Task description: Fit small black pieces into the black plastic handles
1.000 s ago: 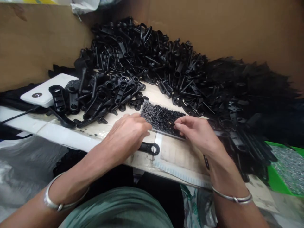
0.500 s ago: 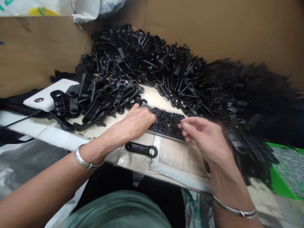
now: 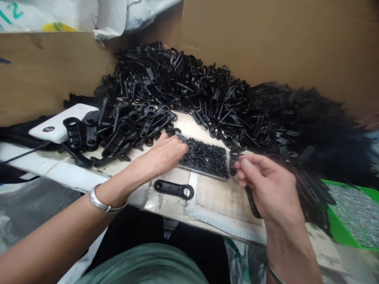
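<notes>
A shallow clear tray (image 3: 204, 174) full of small shiny black pieces (image 3: 207, 157) lies before me on the table. My left hand (image 3: 170, 153) is at the tray's left end, fingers curled down; the fingertips and anything in them are hidden. Just beyond the tray's right end is my right hand (image 3: 260, 177), thumb and fingers pinched together. What they pinch is too small and dark to make out. A flat black plastic arm with a round hole (image 3: 174, 189) lies apart near the table's front edge. Another black part (image 3: 252, 202) is partly covered by my right hand.
Black plastic parts are heaped (image 3: 183, 79) at the back, with a smaller pile (image 3: 127, 126) on the left beside a white device (image 3: 63, 122). Long flat black pieces (image 3: 310, 189) lie right. A green bin (image 3: 340, 225) of small metal pieces stands far right. Cardboard walls (image 3: 266, 39) enclose the back.
My right hand has drawn off the tray to the right, uncovering its right end, its fingers still pinched. The left hand stays at the tray's left end. The view has shifted slightly.
</notes>
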Motion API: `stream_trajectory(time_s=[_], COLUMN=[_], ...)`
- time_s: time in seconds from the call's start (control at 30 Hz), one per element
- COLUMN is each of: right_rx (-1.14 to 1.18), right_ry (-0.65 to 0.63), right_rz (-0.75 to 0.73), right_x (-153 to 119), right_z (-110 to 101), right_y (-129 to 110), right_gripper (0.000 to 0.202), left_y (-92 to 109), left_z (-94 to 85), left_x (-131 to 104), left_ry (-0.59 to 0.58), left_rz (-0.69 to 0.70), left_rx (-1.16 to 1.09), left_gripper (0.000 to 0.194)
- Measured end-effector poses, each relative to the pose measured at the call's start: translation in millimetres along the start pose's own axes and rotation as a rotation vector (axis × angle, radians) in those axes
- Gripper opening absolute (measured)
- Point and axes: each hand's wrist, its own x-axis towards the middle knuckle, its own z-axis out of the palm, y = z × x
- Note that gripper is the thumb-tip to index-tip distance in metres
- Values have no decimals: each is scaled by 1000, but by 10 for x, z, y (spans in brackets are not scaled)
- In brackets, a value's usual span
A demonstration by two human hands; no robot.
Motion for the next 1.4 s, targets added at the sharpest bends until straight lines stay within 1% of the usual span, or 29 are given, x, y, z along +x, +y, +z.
stream_trajectory(time_s=[0.1, 0.17, 0.23, 0.3, 0.4, 0.47, 0.53, 0.6, 0.7, 0.83, 1.1, 1.23, 1.4], right_rx=[13, 29, 44, 71, 154, 223, 287, 345, 409, 438, 348, 250, 7], right_ry=[-19, -43, -69, -95, -155, -207, -243, -246, -218, -187, -164, -135, -21], right_rz=[15, 28, 52, 98, 177, 199, 209, 231, 252, 207, 119, 23, -50], right_x=[-27, -44, -65, -93, -157, -213, -269, -317, -369, -408, -451, -464, -522], right_z=[45, 95, 163, 246, 389, 481, 558, 613, 661, 695, 717, 708, 716], right_y=[4, -3, -13, -21, -29, -32, -33, -31, -23, -16, 2, 22, -41], right_gripper=[15, 14, 15, 16, 17, 16, 14, 15, 16, 11, 8, 7, 1], left_y=[0, -25, -33, 10, 184, 331, 456, 536, 590, 618, 675, 707, 746], left_z=[-145, -197, -206, -183, -131, -97, -64, -36, -3, 22, 10, 13, 32], left_x=[-10, -39, -84, -141, -233, -290, -338, -375, -410, -443, -487, -497, -497], left_ry=[25, 63, 118, 190, 304, 360, 378, 381, 390, 382, 386, 400, 451], left_rz=[-94, -182, -277, -362, -464, -523, -565, -586, -597, -601, -610, -629, -636], left_rx=[-172, -320, -479, -699, -1131, -1401, -1596, -1707, -1774, -1832, -1825, -1796, -1764], left_gripper=[21, 17, 12, 7, 10, 15, 17, 17, 17, 17, 16, 17, 14])
